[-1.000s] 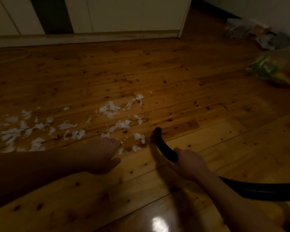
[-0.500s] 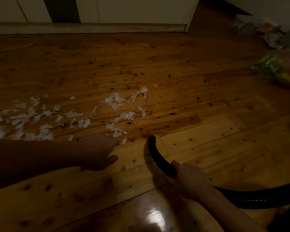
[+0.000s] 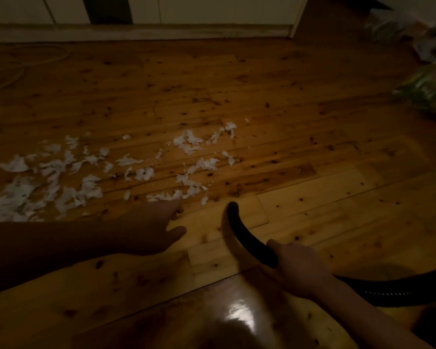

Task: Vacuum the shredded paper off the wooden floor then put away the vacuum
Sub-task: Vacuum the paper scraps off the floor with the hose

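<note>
My right hand (image 3: 300, 270) wraps black curved vacuum nozzle (image 3: 244, 238), mouth pointing away. White shredded paper scraps (image 3: 189, 141) lie ahead-left on wooden floor (image 3: 312, 197), band running leftward. Left hand (image 3: 149, 227) slack, empty, beside them.

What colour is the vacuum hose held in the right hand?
Black: the vacuum hose shows best in the head view.

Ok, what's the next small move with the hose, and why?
Probably slide the vacuum hose forward and left into the shredded paper. The right hand grips the hose, whose tip sits just short of the nearest scraps; most paper lies further left. The left hand, open, is beside those scraps.
</note>
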`<state>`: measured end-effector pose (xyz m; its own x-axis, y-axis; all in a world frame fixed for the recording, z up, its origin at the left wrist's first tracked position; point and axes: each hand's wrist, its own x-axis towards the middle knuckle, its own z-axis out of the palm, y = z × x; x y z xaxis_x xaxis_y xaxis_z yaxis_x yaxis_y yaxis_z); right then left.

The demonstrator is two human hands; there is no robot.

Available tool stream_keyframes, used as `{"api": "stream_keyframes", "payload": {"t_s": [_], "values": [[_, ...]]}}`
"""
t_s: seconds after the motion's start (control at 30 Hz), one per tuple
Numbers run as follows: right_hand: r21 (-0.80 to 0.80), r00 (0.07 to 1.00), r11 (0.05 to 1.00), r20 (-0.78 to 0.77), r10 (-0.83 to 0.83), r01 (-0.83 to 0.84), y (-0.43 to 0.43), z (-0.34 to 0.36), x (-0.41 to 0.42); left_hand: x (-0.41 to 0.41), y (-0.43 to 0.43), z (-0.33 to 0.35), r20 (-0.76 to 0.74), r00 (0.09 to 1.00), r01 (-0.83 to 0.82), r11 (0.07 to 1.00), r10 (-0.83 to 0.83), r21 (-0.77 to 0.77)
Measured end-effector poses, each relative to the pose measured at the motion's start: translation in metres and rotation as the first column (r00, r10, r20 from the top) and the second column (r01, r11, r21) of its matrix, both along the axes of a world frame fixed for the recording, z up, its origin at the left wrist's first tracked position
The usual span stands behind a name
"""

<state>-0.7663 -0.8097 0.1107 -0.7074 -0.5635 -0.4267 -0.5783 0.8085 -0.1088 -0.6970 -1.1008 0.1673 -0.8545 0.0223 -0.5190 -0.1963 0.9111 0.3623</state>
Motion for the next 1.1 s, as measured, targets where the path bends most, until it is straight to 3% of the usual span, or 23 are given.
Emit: {"api": "stream_keyframes", "payload": {"t_s": [0.33, 0.67, 0.93, 1.1], "values": [[-0.004, 0.994, 0.997, -0.076, 0.075, -0.075, -0.025, -0.003, 0.007, 0.024, -0.003, -0.036, -0.149, 0.965, -0.191, 0.97, 0.214, 0.153], [-0.025, 0.992, 0.992, -0.032, 0.123, -0.123, -0.037, -0.007, 0.018, 0.051, -0.016, -0.057, -0.115, 0.905, -0.387, 0.905, 0.41, 0.177], [-0.047, 0.987, 0.986, -0.018, 0.159, -0.159, -0.052, -0.006, 0.026, 0.06, -0.02, -0.064, -0.228, 0.874, -0.407, 0.903, 0.428, 0.136], [-0.049, 0.983, 0.982, -0.008, 0.183, -0.183, -0.06, -0.006, 0.033, 0.06, -0.02, -0.07, -0.208, 0.881, -0.402, 0.904, 0.426, 0.148]]}}
